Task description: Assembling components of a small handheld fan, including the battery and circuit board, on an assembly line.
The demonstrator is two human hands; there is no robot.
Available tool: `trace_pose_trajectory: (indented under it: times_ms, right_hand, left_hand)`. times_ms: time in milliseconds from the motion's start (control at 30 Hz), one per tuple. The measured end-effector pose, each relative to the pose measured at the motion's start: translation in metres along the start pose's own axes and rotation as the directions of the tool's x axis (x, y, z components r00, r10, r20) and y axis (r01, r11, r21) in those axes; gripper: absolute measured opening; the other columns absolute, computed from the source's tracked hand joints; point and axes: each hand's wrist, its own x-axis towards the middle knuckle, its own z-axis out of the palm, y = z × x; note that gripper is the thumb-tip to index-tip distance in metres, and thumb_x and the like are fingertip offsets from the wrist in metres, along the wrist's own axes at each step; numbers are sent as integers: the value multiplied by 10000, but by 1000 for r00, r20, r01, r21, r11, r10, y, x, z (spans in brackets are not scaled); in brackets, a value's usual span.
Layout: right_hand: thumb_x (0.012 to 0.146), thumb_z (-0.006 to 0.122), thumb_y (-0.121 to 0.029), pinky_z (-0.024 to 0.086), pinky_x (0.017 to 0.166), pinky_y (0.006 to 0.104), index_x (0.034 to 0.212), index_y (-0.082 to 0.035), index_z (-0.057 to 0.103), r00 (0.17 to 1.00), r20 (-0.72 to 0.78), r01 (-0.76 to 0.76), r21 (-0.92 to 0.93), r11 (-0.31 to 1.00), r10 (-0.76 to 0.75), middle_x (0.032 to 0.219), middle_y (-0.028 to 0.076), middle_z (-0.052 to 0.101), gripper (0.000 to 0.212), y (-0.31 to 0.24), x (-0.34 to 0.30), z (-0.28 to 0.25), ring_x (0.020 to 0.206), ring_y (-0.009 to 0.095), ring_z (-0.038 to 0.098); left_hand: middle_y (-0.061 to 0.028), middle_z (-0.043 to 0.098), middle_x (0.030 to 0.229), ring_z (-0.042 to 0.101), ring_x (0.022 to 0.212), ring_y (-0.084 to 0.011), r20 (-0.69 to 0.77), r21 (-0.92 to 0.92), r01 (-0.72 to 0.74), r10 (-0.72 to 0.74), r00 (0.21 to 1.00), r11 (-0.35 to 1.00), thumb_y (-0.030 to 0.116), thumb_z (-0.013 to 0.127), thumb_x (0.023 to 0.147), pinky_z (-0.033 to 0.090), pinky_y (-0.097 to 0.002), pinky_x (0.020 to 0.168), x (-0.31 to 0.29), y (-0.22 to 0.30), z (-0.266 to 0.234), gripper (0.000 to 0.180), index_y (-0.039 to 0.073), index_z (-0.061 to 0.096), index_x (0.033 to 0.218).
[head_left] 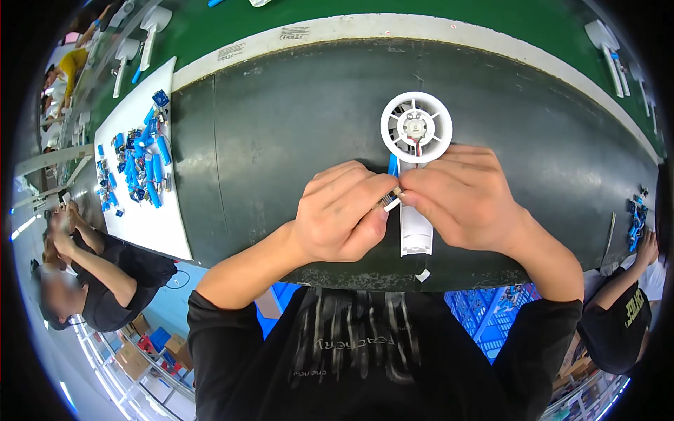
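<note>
A white handheld fan (387, 140) lies in front of me on the dark table. Its round, spoked head points away from me and its hollow white handle (416, 235) toward me. Over the handle, my left hand (344, 210) is closed, pinching a small circuit board (388, 201) between thumb and fingers. A blue cylindrical battery (393, 164) shows just beyond those fingertips, beside the handle. My right hand (467, 193) is closed too, its fingertips meeting the left ones at the board and its knuckles near the fan head. What the right fingers grip is hidden.
To the left, a white board (151, 228) carries several blue batteries with circuit boards (144, 158). A white scrap (423, 276) lies at the near table edge. Beyond the pale rail (337, 29) runs a green belt (393, 8) with white fans. People sit on both sides; blue crates (484, 312) stand below.
</note>
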Motion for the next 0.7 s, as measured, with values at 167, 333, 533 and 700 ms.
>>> trace_pose_trajectory:
  times_ms: [167,333,533,700]
  right_hand:
    - [736,713,-76,499,605,371,843,-1,636,995,49,-85,-14,996,86,739,116,637,151,-4,0,0,604,294,612]
    - [759,714,-52,482,553,305,860,8,627,990,-116,-78,21,997,80,728,103,639,147,-2,5,1,579,212,611]
    - [867,658,-167,480,461,256,872,34,613,492,352,-869,141,475,796,637,80,618,206,-16,22,-29,481,121,583]
    - [851,560,-112,479,467,280,853,57,619,612,386,-788,219,576,690,644,102,625,179,-8,23,-28,513,142,609]
  left_hand:
    - [-154,567,681,510,511,-249,117,-21,-15,17,993,1000,4,549,741,428,-344,484,3,-1,-5,196,-116,594,888]
    - [-141,596,731,552,567,-245,24,42,151,-152,988,988,17,554,786,452,-327,533,3,8,1,184,-65,612,940]
    - [-91,644,857,604,748,-163,5,-108,482,-484,875,870,58,530,890,484,-281,709,6,15,-8,174,2,622,1026]
    - [-76,657,857,616,799,-149,189,-194,663,-636,748,723,30,489,885,492,-289,779,35,-5,-19,202,-6,609,1042]
